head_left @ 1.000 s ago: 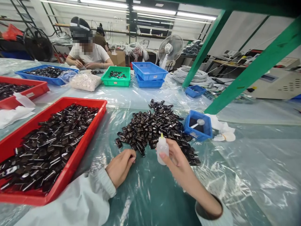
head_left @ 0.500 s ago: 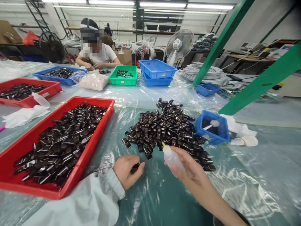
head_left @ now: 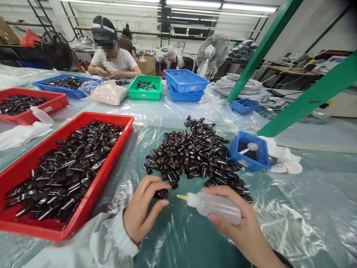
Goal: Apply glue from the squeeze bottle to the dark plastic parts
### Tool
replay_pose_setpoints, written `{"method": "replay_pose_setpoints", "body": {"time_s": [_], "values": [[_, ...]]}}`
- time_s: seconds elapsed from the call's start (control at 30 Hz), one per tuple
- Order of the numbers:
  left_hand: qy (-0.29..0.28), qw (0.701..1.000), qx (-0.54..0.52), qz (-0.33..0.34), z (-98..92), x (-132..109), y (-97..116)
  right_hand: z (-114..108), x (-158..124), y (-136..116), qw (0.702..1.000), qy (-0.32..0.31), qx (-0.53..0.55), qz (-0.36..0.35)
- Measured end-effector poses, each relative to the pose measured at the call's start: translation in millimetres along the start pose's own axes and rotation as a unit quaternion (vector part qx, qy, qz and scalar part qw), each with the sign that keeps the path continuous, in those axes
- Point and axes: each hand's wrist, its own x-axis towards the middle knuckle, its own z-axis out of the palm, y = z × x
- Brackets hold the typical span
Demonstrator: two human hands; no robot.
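Note:
Between the thumb and fingers of my left hand [head_left: 146,206] is a small black glossy plastic piece [head_left: 161,194]. My right hand [head_left: 240,216] grips a translucent squeeze bottle [head_left: 214,206], which lies nearly level with its thin yellowish tip pointing left. A small gap separates that tip from the black piece. Just beyond both hands, a heap of similar black pieces [head_left: 192,149] is spread on the plastic-covered table [head_left: 178,238]. To the left stands a long red tray [head_left: 111,178] filled with more of them.
A small blue bin [head_left: 251,162] holding a white spoon-like scoop [head_left: 251,147] sits right of the heap, beside white cloth [head_left: 287,160]. Farther back are a green tray [head_left: 145,93], stacked blue trays [head_left: 186,82] and a seated co-worker [head_left: 114,59]. A green post [head_left: 264,52] rises at right.
The squeeze bottle has tipped from steep to nearly level, its tip now facing the black piece. My left hand has turned, bringing that piece into clearer view. The view has shifted slightly.

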Motion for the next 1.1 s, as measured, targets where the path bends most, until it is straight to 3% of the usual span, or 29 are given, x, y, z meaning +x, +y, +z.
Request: {"method": "replay_pose_setpoints", "body": {"time_s": [0.47, 0.6, 0.7, 0.8, 1.1], "values": [[0.006, 0.999, 0.023, 0.031, 1.8, -5.2, 4.9, -3.4, -6.9, 0.1, 0.995, -0.028, -0.062, 0.069], [0.0, 0.998, 0.022, 0.056, 0.4, -5.1, 7.2, -4.4, -5.0, -4.6, 0.993, -0.082, -0.002, 0.088], [0.001, 0.998, 0.022, 0.061, -0.4, -5.7, 8.5, -3.2, -4.1, -7.0, 0.992, -0.06, 0.052, 0.102], [0.001, 0.998, 0.024, 0.062, -0.4, -6.7, 9.5, -2.6, -4.8, -5.0, 0.992, -0.045, 0.059, 0.102], [0.002, 0.997, 0.027, 0.068, -0.2, -8.8, 12.0, -8.7, -4.1, 5.2, 0.992, -0.092, 0.046, 0.066]]}}
